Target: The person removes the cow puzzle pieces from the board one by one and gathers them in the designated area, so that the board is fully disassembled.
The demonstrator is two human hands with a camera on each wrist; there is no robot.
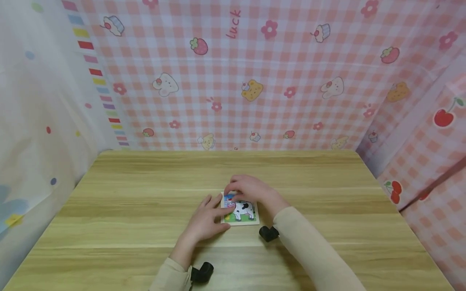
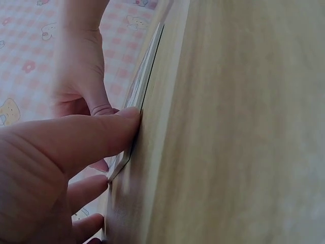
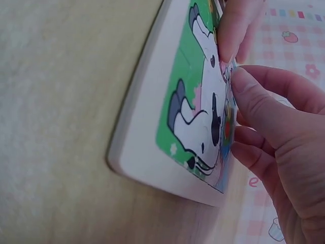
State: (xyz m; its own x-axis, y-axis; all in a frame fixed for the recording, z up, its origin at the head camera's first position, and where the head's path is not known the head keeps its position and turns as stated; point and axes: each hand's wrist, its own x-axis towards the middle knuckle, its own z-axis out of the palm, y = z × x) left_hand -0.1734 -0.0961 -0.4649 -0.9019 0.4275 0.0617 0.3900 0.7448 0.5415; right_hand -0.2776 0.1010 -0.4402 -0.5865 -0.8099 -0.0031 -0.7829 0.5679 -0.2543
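Note:
A small square cow picture puzzle (image 1: 245, 210) in a pale wooden frame lies flat on the table. My left hand (image 1: 206, 220) reaches it from the left, thumb at the near edge, index finger resting on the picture by the cow's head, other fingers along the left side. My right hand (image 1: 251, 189) arches over the far edge, its fingers bent and its thumb (image 3: 246, 89) down at the picture's upper part. In the right wrist view, cut lines run through the cow (image 3: 205, 127). I cannot tell whether the right fingertips pinch a piece.
The wood-grain table (image 1: 127, 210) reaches back to a pink checked cloth (image 1: 225, 64), with more printed cloth at both sides. Each sleeved wrist carries a black device, one at the left (image 1: 202, 273) and one at the right (image 1: 268, 233).

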